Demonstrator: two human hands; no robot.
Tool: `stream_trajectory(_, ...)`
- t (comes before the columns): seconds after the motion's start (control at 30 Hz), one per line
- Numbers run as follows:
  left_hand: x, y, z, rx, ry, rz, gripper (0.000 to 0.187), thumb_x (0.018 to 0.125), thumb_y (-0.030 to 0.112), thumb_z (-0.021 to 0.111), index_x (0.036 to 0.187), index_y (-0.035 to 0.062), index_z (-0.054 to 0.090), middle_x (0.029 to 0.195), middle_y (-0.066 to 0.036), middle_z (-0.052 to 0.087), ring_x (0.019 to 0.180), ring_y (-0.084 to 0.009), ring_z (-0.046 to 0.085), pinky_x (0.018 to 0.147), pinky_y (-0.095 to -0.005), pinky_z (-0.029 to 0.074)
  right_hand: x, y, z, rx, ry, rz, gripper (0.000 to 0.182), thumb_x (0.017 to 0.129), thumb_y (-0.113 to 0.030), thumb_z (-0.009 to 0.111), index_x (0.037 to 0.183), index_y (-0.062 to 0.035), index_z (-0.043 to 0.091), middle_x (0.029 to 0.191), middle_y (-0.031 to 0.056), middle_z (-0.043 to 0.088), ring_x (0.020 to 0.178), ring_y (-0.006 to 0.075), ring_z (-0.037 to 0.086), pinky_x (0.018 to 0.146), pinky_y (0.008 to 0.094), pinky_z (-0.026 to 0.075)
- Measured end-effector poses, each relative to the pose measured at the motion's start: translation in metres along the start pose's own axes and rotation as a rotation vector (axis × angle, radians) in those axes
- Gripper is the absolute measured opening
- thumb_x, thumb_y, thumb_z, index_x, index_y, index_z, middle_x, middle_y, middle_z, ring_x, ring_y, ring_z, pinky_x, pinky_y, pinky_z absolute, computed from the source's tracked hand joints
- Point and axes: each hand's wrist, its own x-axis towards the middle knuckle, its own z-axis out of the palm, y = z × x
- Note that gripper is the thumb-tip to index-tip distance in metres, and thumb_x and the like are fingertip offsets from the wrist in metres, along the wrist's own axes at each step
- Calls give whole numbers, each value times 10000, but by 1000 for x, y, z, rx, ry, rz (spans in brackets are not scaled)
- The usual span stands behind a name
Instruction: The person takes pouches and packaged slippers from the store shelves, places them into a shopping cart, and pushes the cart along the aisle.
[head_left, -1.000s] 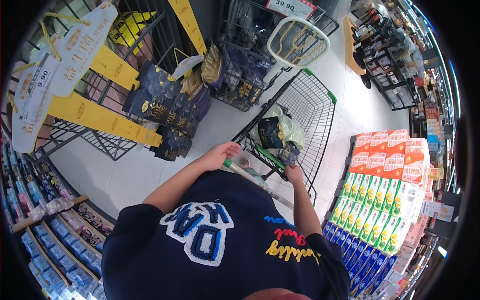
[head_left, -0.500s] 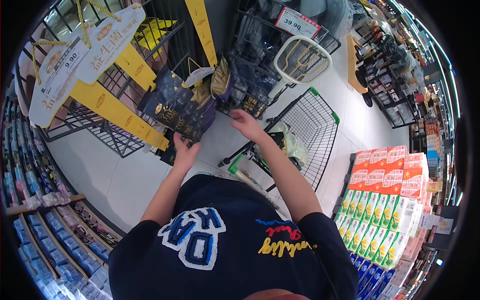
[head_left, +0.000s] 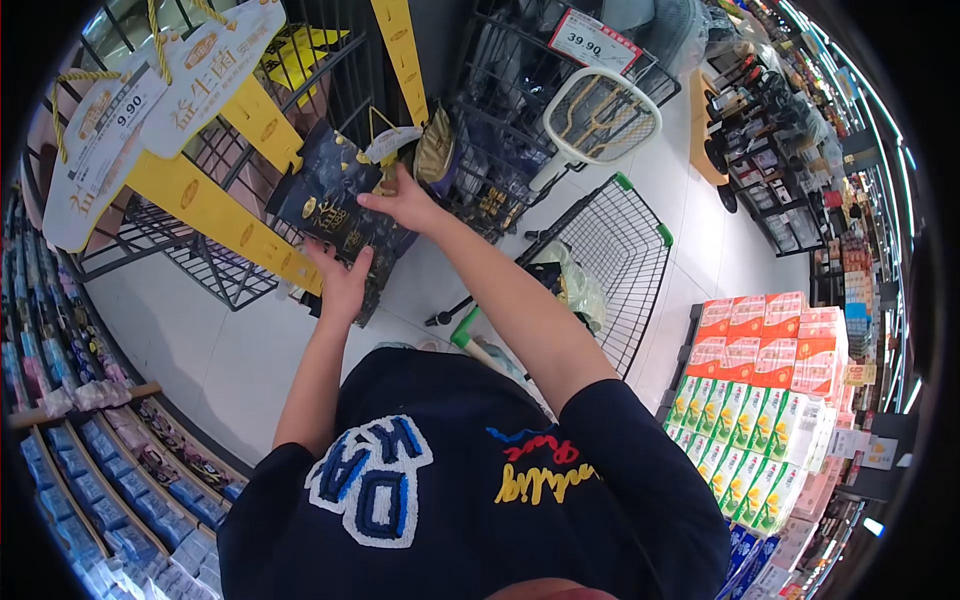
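Observation:
My left hand (head_left: pixel 340 278) is at the lower edge of a dark package with gold print (head_left: pixel 328 196), fingers spread and touching it. My right hand (head_left: pixel 403 203) reaches in from the right to the package's right side, its fingers apart, with the fingertips beside a hanging white tag (head_left: pixel 392 143). Yellow strips (head_left: pixel 222 222) with large white cards (head_left: pixel 110 130) hang to the left of the package. A gold and purple bag (head_left: pixel 436 150) hangs just past my right hand.
A wire shopping cart (head_left: pixel 625 265) with green corners stands at the right, holding bagged items. A white racket (head_left: pixel 603 118) hangs on the rack above it. Stacked tissue packs (head_left: pixel 745 400) are at lower right, blue packets (head_left: pixel 110 490) at lower left.
My right hand has moved left and up, from beside the rack to the dark package. My left hand has shifted slightly left and up along the package's lower edge.

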Motion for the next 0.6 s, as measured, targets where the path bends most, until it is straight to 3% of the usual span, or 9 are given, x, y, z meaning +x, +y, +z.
stream_trajectory(0.13, -2, 16, 0, 76, 36, -79, 981, 900, 146, 741, 1562, -28, 39, 1515, -233, 303, 1361, -330, 393, 1138, -496, 331, -7, -20, 6, 219, -142, 90, 1250, 796, -493, 843, 1591, 52, 47, 1443, 250, 523, 1252, 282, 566, 942, 373, 503)
stream_trajectory(0.27, 8, 16, 1, 22, 72, 17, 953, 891, 130, 752, 1549, -47, 85, 1497, -226, 342, 1351, -321, 407, 1139, -455, 335, -12, -27, 16, 379, -85, 145, 1168, 810, -431, 851, 1582, 28, 104, 1410, 218, 551, 1259, 313, 568, 985, 461, 491)
stream_trajectory(0.37, 24, -7, 2, -41, 89, 133, 908, 897, 108, 741, 1536, -58, 118, 1467, -220, 372, 1326, -295, 426, 1125, -413, 354, -9, -22, 26, 441, -56, 184, 923, 815, -373, 851, 1482, -31, 312, 1345, 167, 589, 1178, 275, 611, 933, 504, 497)
stream_trajectory(0.6, 25, 25, 1, -91, 121, 16, 805, 932, 86, 710, 1510, -51, 166, 1421, -202, 410, 1266, -245, 479, 1061, -360, 414, -10, -19, 28, 539, -52, 266, 756, 864, -360, 808, 1400, -10, 406, 1292, 137, 603, 1127, 269, 622, 955, 488, 500)
